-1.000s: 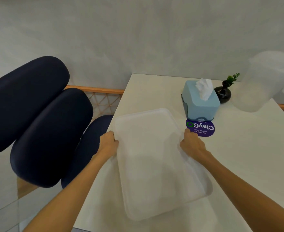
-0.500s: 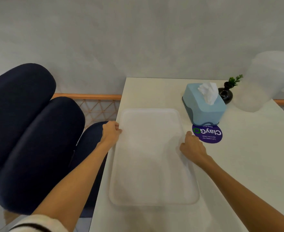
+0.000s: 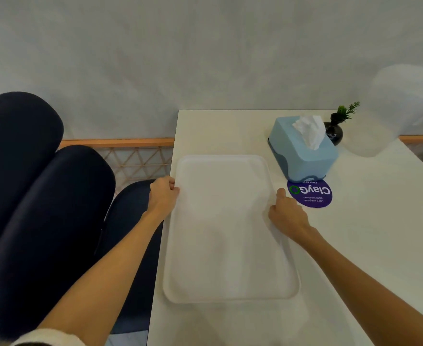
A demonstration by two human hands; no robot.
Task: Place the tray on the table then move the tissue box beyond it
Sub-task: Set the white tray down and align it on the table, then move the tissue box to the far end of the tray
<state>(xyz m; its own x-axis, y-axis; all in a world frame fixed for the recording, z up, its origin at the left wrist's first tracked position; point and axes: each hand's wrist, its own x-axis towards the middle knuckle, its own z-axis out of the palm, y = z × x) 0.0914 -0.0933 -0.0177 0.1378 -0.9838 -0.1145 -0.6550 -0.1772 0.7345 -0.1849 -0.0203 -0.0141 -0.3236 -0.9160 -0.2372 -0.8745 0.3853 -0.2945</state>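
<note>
A white rectangular tray lies flat on the white table, along its left edge. My left hand grips the tray's left rim near the far corner. My right hand rests against the tray's right rim with the fingers curled; whether it still grips the rim I cannot tell. A light blue tissue box with a white tissue sticking out stands to the right of the tray's far right corner, apart from both hands.
A round purple sticker lies on the table just in front of the tissue box. A small black vase with a green sprig stands behind the box. Dark blue padded seats sit left of the table, a grey wall behind.
The tray was tilted and slanted across the table corner; it has been straightened and set down flat along the left edge. Both hands stayed at its sides.
</note>
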